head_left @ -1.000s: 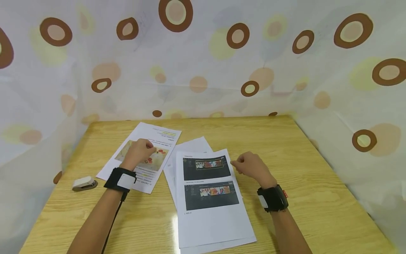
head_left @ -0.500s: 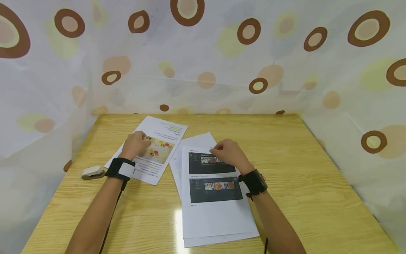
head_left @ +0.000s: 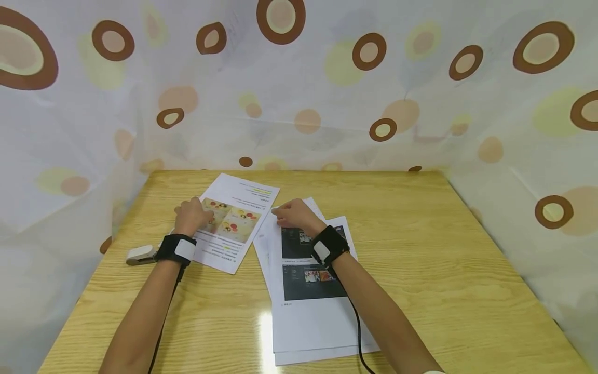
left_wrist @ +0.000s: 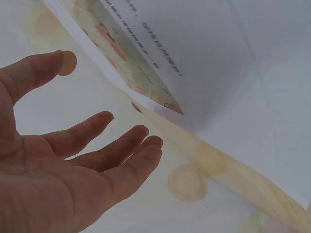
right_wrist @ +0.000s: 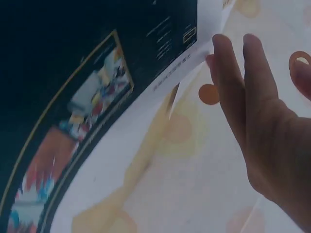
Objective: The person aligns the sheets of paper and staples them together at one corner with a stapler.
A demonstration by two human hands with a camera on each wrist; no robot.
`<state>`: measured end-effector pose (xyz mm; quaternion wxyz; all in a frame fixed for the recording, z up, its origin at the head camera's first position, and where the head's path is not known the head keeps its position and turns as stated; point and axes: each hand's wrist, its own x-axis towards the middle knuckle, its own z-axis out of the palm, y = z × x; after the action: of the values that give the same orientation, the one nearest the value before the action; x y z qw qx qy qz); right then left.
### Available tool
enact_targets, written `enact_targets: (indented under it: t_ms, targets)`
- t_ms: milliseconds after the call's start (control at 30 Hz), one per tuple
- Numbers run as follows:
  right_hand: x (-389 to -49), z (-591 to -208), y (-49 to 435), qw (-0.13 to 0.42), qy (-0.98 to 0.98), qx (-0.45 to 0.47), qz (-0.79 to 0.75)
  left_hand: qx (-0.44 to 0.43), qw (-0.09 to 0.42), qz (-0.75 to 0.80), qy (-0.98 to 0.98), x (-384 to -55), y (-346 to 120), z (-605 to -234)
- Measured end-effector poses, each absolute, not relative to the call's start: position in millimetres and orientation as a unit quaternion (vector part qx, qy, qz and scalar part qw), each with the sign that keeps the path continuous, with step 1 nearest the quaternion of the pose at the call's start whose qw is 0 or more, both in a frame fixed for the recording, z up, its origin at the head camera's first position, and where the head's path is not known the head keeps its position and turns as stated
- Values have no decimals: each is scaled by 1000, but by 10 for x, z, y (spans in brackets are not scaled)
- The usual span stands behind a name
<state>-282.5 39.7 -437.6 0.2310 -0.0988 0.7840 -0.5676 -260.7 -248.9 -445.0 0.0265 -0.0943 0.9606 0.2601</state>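
Note:
A printed sheet with a yellow and red picture (head_left: 233, 221) lies left of centre in the head view. Over its left part hovers my left hand (head_left: 190, 215); the left wrist view shows the fingers (left_wrist: 124, 162) loosely bent and apart from the paper. A stack of printed sheets (head_left: 313, 324) with two dark screenshots lies in the middle, some of its pages offset. My right hand (head_left: 299, 214) is above the stack's top left part, covering some of the upper screenshot. In the right wrist view its fingers (right_wrist: 260, 73) look nearly straight, with nothing between them.
A white and grey stapler (head_left: 141, 254) lies beside the left wrist, partly covered by it. The wooden table (head_left: 439, 249) is bordered by a patterned curtain (head_left: 308, 93) at the back and sides. A black cable (head_left: 358, 332) trails from the right wrist strap.
My right hand has moved left from beside the stack to over its upper left part. The left hand stays near the left sheet. The whole view has shifted slightly.

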Motion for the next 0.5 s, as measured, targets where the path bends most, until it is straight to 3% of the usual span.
enact_targets:
  t_ms: [500]
  targets:
    - [-2950, -4549, 103, 251, 646, 67, -718, -98, 28, 265, 959, -2595, -2527, -4495]
